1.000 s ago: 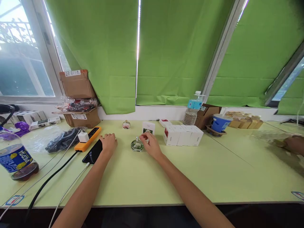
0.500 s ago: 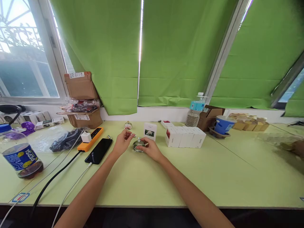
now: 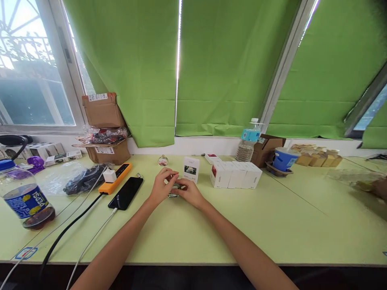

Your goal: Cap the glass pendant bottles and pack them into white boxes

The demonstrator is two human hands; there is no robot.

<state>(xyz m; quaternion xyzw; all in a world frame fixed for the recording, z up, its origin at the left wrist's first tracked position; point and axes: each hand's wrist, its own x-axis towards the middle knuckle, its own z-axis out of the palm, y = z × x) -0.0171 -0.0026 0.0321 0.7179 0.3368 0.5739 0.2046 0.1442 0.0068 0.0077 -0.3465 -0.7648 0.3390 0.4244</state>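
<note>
A small round green-tinted glass bottle [image 3: 173, 195] stands on the table, mostly covered by my fingers. My right hand [image 3: 191, 194] grips its side and upper part. Over the top of the bottle, my left hand [image 3: 161, 186] has its thumb and fingers pinched together; whatever is between them is hidden. Just behind my hands stands an upright white card or box [image 3: 191, 168] with a white flower picture. Farther back, left of it, is another small round glass bottle [image 3: 163, 161] with a gold-coloured top and a floral inside.
White boxes [image 3: 237, 175] stand in a row to the right, before a water bottle [image 3: 248, 141] and a blue cup [image 3: 284, 159]. Left are a black phone [image 3: 126, 193], an orange power strip [image 3: 116, 179], cables, a Pepsi bottle [image 3: 28, 201] and an open cardboard box [image 3: 109, 149].
My left hand has moved right, bringing the small shiny piece it pinched over the bottle's top. My right hand stays on the bottle, its fingers now higher around it.
</note>
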